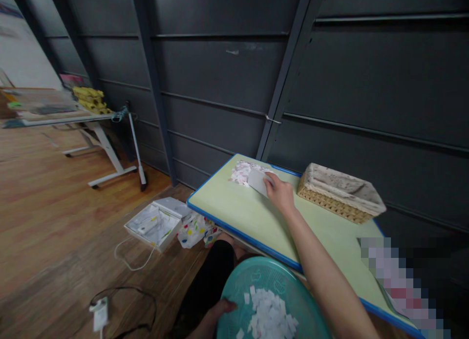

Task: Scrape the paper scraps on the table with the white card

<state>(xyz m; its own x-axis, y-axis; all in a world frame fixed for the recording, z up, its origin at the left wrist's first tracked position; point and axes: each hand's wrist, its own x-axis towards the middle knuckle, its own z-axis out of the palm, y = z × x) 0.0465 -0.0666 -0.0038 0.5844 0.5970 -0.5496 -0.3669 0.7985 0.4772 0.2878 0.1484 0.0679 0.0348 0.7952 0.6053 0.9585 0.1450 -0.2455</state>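
My right hand (pixel 279 191) is closed on a flat white rectangular card (pixel 258 181), its far edge at a heap of small white paper pieces (pixel 242 172) on the table. My left hand (pixel 216 315) grips the rim of a green plastic basket (pixel 269 269), with the thumb over the edge. Inside that basket lies a pile of white paper pieces (pixel 271 312). The basket sits low at the table's near edge, by my lap. Under my right arm spreads the pale yellow-green table (pixel 252 217) with its blue edging.
A cloth-lined wicker basket (pixel 337 195) stands at the table's back right. On the floor to the left lie an open white box (pixel 154 224), a dotted plastic bag (pixel 194 230) and a power strip with cable (pixel 99 313). Another table (pixel 66 115) stands farther left. Dark metal panels (pixel 220 75) rise behind.
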